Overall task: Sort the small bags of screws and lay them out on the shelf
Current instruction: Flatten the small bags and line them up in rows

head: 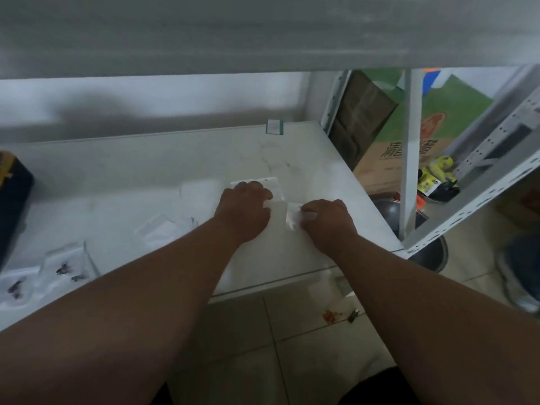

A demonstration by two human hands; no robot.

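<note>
Both arms reach over a white shelf. My left hand rests knuckles-up on a clear plastic bag near the shelf's right side, fingers curled over it. My right hand pinches the edge of a small clear bag just to the right. More clear bags lie to the left of my hands. Two bags with dark screws sit at the shelf's front left. The picture is blurred, so the contents of the held bags cannot be made out.
A black and yellow case stands at the far left. A small green-edged label sits at the shelf's back. An upper shelf board hangs overhead. Right of the shelf are a white metal rack, cardboard boxes and a dark bowl.
</note>
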